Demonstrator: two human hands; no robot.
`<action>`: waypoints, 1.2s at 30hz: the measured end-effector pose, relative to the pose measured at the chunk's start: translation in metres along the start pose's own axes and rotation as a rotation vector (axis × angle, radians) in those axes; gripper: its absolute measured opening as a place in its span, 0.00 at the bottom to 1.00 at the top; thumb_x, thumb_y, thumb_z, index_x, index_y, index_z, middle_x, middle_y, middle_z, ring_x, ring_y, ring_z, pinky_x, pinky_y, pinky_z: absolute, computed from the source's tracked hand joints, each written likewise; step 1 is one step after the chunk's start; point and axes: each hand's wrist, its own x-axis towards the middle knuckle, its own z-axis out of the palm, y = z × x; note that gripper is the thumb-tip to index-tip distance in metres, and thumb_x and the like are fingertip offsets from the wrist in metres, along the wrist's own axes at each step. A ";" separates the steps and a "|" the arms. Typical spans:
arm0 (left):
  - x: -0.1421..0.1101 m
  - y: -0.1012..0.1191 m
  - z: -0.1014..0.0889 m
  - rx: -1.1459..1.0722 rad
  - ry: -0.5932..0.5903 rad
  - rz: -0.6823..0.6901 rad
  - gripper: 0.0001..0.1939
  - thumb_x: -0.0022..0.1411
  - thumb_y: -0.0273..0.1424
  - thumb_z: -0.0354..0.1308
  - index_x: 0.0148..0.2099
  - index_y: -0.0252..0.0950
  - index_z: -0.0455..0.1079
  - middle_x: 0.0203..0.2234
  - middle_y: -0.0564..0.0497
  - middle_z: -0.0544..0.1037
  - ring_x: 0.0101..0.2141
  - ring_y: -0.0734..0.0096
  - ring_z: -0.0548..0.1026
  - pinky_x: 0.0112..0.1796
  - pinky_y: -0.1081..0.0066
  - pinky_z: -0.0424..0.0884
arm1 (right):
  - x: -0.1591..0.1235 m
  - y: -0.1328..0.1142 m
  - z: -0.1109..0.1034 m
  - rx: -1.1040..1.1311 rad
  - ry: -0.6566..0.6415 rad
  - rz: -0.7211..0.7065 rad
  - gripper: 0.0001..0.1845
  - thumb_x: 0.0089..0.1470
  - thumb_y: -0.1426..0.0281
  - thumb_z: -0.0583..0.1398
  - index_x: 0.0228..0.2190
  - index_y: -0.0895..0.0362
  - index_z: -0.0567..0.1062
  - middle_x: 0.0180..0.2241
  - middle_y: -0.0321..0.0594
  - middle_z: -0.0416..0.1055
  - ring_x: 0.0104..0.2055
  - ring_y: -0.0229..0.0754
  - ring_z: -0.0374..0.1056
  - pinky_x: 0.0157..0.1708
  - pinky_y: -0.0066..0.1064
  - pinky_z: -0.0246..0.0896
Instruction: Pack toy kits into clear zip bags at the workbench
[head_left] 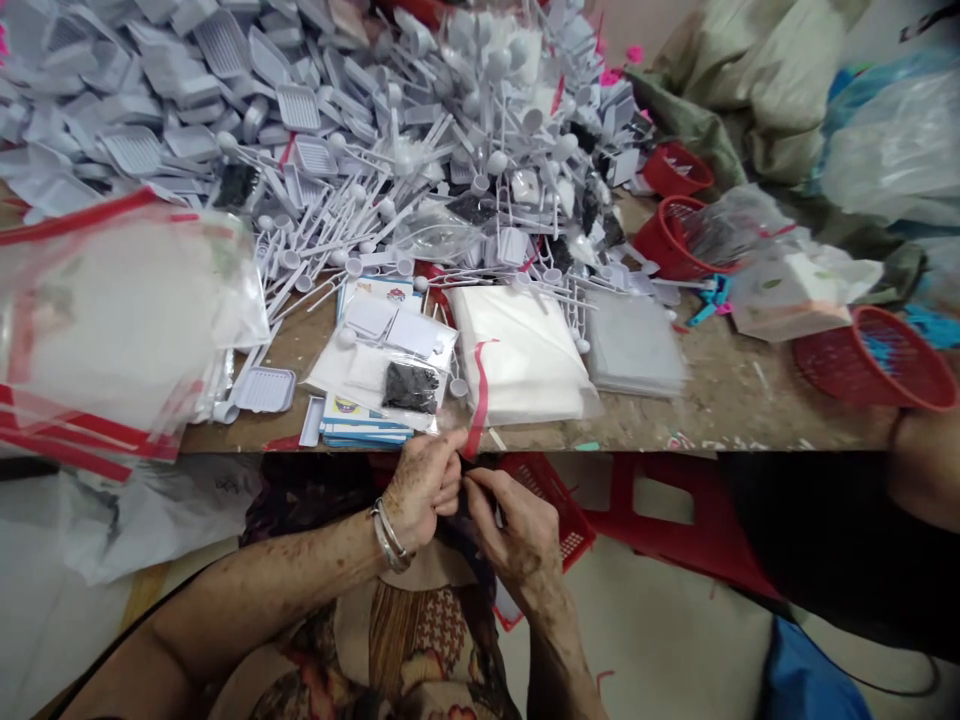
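My left hand (429, 485), with silver bangles at the wrist, is closed just below the table edge. A thin red plastic strip (480, 395) runs up from its fingertips across a stack of clear plastic bags (529, 350). Beside it, my right hand (521, 525) pinches thumb against fingers; whatever lies in that pinch is too small to make out. Ahead of my left hand is a clear bag with white pieces and a black packet (411, 387) in it. Under that bag are printed cards with blue edges (367, 430).
A big heap of white plastic trays and spoons (300, 110) covers the back. Large red-edged clear bags (112, 320) lie at left. Red baskets (874, 360) and thin clear sheets (634, 340) are at right. Another person's arm (926, 465) shows at the right edge.
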 end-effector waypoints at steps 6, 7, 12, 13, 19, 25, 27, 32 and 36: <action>-0.004 -0.003 -0.002 0.039 -0.013 0.048 0.18 0.47 0.42 0.63 0.24 0.37 0.59 0.10 0.64 0.58 0.09 0.88 0.47 0.12 0.81 0.41 | 0.005 -0.002 0.005 -0.029 0.250 0.133 0.03 0.61 0.72 0.59 0.37 0.56 0.74 0.29 0.35 0.79 0.26 0.34 0.74 0.29 0.22 0.69; -0.006 -0.004 -0.002 0.056 -0.022 0.060 0.18 0.47 0.43 0.63 0.25 0.37 0.60 0.11 0.64 0.58 0.10 0.88 0.47 0.12 0.81 0.41 | 0.006 -0.002 0.009 -0.039 0.265 0.103 0.04 0.60 0.72 0.59 0.37 0.56 0.74 0.30 0.36 0.79 0.27 0.35 0.75 0.31 0.22 0.69; -0.010 -0.008 -0.006 0.138 0.024 0.088 0.21 0.50 0.48 0.62 0.27 0.38 0.59 0.13 0.63 0.59 0.09 0.88 0.48 0.12 0.81 0.40 | 0.010 -0.002 0.026 -0.129 0.278 0.020 0.05 0.61 0.74 0.58 0.37 0.58 0.76 0.29 0.39 0.79 0.27 0.36 0.76 0.32 0.24 0.69; -0.010 -0.009 -0.006 0.147 0.039 0.088 0.22 0.49 0.49 0.63 0.27 0.38 0.59 0.13 0.64 0.59 0.09 0.88 0.48 0.12 0.81 0.40 | 0.010 -0.002 0.028 -0.144 0.270 0.024 0.06 0.61 0.74 0.58 0.37 0.59 0.76 0.30 0.40 0.80 0.28 0.37 0.76 0.33 0.25 0.70; -0.005 -0.012 -0.009 0.153 0.043 0.098 0.22 0.48 0.49 0.65 0.28 0.38 0.60 0.12 0.66 0.55 0.11 0.88 0.45 0.12 0.82 0.40 | 0.008 -0.001 0.029 -0.135 0.223 0.096 0.08 0.62 0.71 0.57 0.38 0.58 0.76 0.33 0.42 0.81 0.30 0.38 0.77 0.34 0.26 0.70; -0.002 -0.014 -0.014 0.171 0.035 0.131 0.21 0.49 0.47 0.64 0.27 0.37 0.62 0.11 0.64 0.56 0.12 0.88 0.46 0.13 0.82 0.41 | 0.008 -0.001 0.027 -0.018 0.161 0.203 0.08 0.62 0.71 0.57 0.38 0.57 0.77 0.33 0.39 0.81 0.30 0.37 0.77 0.34 0.25 0.70; -0.003 -0.012 -0.015 0.172 0.000 0.125 0.21 0.51 0.48 0.63 0.26 0.37 0.61 0.11 0.63 0.57 0.11 0.88 0.46 0.13 0.81 0.41 | 0.008 0.002 0.027 -0.062 0.153 0.133 0.09 0.62 0.72 0.57 0.39 0.58 0.77 0.34 0.40 0.81 0.32 0.38 0.77 0.35 0.26 0.71; -0.004 -0.006 -0.010 0.173 0.027 0.092 0.25 0.48 0.52 0.63 0.25 0.38 0.59 0.09 0.65 0.52 0.11 0.87 0.44 0.13 0.80 0.39 | 0.004 0.013 0.027 -0.289 0.140 -0.140 0.11 0.63 0.75 0.55 0.40 0.58 0.78 0.28 0.40 0.78 0.28 0.37 0.74 0.31 0.26 0.68; -0.002 -0.007 -0.005 0.162 0.074 0.096 0.24 0.45 0.51 0.65 0.28 0.37 0.64 0.09 0.67 0.50 0.11 0.87 0.42 0.13 0.81 0.39 | 0.001 0.018 0.024 -0.333 0.122 -0.230 0.13 0.61 0.77 0.55 0.42 0.57 0.79 0.27 0.40 0.77 0.28 0.37 0.73 0.31 0.26 0.67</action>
